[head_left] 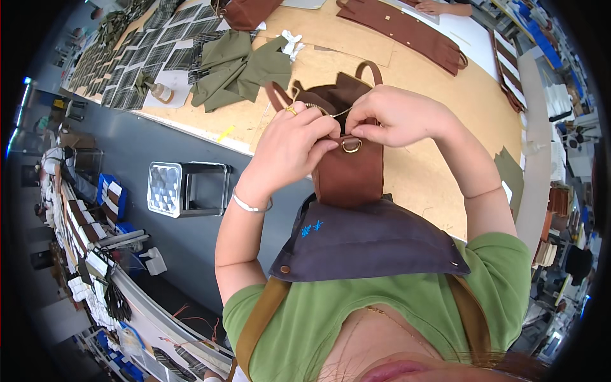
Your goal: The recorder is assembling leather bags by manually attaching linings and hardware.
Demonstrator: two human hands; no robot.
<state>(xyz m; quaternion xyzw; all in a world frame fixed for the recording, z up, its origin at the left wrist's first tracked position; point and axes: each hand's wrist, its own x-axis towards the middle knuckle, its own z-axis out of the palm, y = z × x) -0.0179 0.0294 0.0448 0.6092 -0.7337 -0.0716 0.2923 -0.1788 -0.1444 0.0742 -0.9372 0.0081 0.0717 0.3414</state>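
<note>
A small reddish-brown handbag (349,177) stands upright at the table's near edge, against my apron (375,239). Its mouth gapes, with a zipper (313,106) along the rim and a dark brown lining showing. On the near side a small tab carries a gold D-ring (351,146). My left hand (289,143) pinches the bag's top edge just left of the tab. From the other side my right hand (401,116) grips the same edge, thumb and fingers closed. Two looped handles (369,66) rise beyond my hands.
Olive fabric pieces (238,70) and plaid cut panels (156,51) lie on the far left of the table, near a bottle (161,93). Flat brown bag panels (407,35) lie farther back, by another person's hand (431,7). A metal stool (188,188) stands on the left.
</note>
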